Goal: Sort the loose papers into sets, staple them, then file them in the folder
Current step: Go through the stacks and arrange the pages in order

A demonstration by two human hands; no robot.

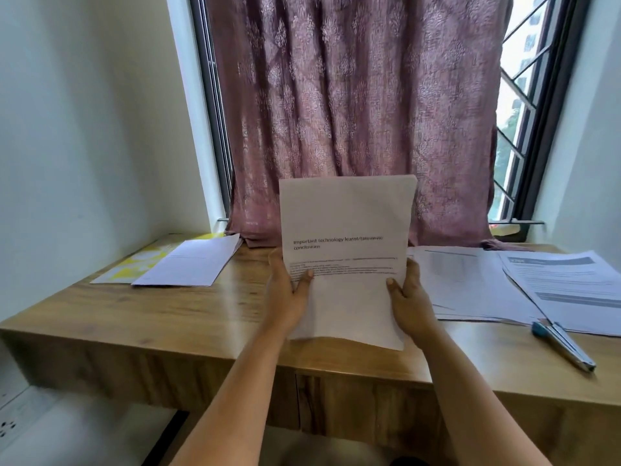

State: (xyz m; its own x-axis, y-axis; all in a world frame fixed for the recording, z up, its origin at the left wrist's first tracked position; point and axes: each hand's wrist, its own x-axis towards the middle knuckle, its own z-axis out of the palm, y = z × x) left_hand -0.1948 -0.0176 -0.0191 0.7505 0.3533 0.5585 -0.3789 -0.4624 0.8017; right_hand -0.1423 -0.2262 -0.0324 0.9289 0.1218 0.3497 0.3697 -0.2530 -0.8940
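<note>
- A wooden desk (188, 317) with a smooth, grained top runs along a window; a mauve patterned curtain (353, 112) hangs down to its back edge.
- At the middle of the desk a person holds a set of white papers (346, 230) upright, its lower edge at the desktop near the front. The top sheet shows a printed heading and a few lines of small text.
- The left hand (289, 294) grips the set's left edge, thumb on the front and fingers behind.
- The right hand (408, 292) grips the right edge the same way.
- The raised sheets hide part of the desk and curtain behind them.
- Far left lies a flat yellow-and-white folder (134, 264), closed, with a stack of white sheets (195, 262) resting on top of it.
- To the right, loose printed pages (504, 284) lie spread and overlapping.
- A metal stapler (564, 344) with a blue end lies at their near edge, touching the closest page.
- Behind the curtain's right side, a barred window (524, 129) shows.
</note>
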